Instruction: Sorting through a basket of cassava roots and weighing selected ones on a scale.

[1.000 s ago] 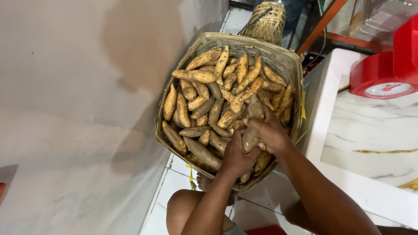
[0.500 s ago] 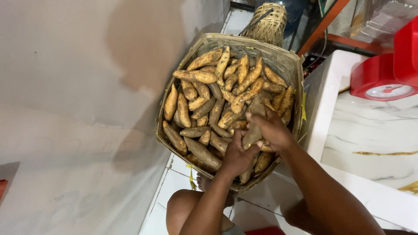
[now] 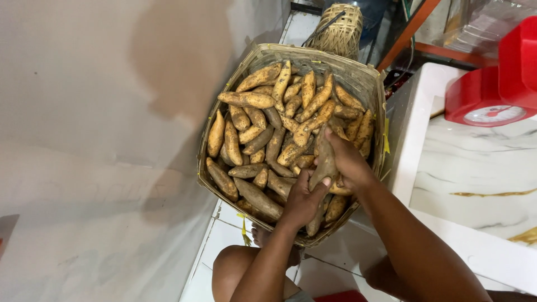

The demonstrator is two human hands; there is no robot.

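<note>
Two bare hands close on one long, dull-brown, soil-dusted sweet potato (image 3: 324, 162) above a wide basket of woven pale bamboo strips (image 3: 369, 84), at the basket's near right side. The left hand (image 3: 302, 198) grips the tuber's lower end with fingers curled round it, while the right hand (image 3: 349, 162) wraps its upper half from the right side, thumb and fingers pressed to the rough skin. The tuber's long axis runs nearly straight up and down in the head view, its tapered tip pointing toward the far rim and its lower end toward the person. Beneath it lies a heaped pile of spindle-shaped, yellow-tan sweet potatoes (image 3: 268, 120), matte and smeared with earth, pointing many ways. A smaller woven wicker basket (image 3: 338, 31) stands just beyond the far rim. To the right, a glossy white marble-patterned counter (image 3: 481, 168) bears a red plastic kitchen scale with a round white dial (image 3: 495, 109). A smooth grey-white wall (image 3: 84, 140) fills the left.
</note>
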